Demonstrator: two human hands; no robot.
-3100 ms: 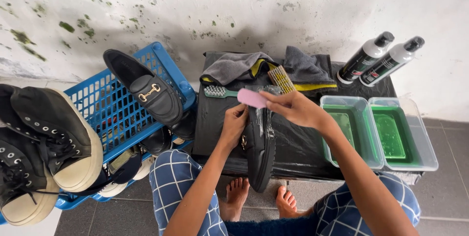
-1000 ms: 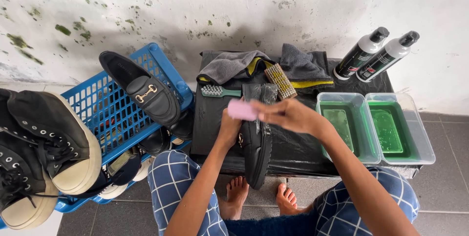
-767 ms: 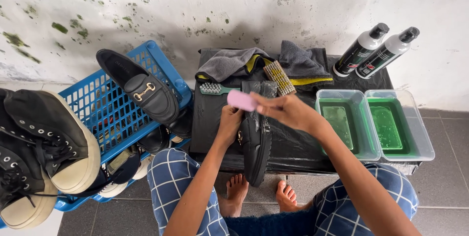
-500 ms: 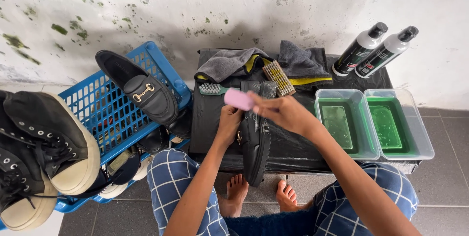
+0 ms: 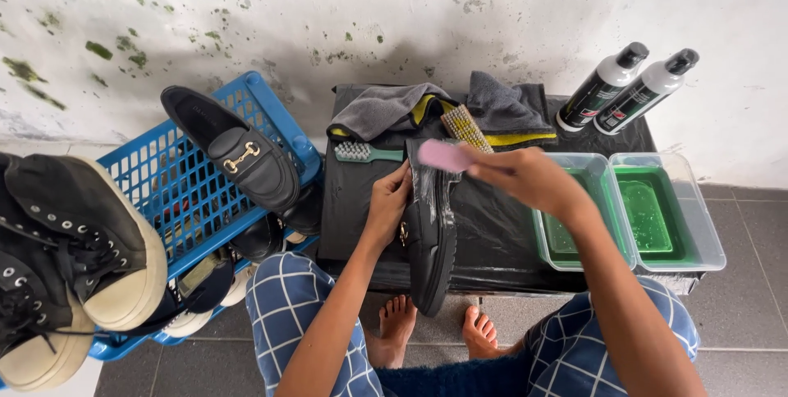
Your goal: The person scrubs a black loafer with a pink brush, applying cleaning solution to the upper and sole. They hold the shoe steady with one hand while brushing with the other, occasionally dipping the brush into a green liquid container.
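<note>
— Looking down over the small black-covered table (image 5: 361,216): what is each hand doing?

— The left hand (image 5: 387,206) is closed around the side of a black loafer (image 5: 433,241), which stands on its edge on the table with its toe hanging over the near rim. The right hand (image 5: 525,177) grips a pink brush (image 5: 444,155), fingers clenched on its handle, and the brush sits at the loafer's far end, touching or just above it; which, I cannot tell.

— And around them?

— Behind the shoe lie a green-handled brush (image 5: 367,152), a wooden brush with yellow bristles (image 5: 466,128) and grey cloths (image 5: 394,108). To the right stand two clear tubs of green liquid (image 5: 669,216), side by side, with two grey bottles (image 5: 625,89) leaning by the wall behind them. To the left a blue basket (image 5: 172,192) holds a second black loafer (image 5: 238,155), and black high-top sneakers (image 5: 78,233) rest on its near edge.
</note>
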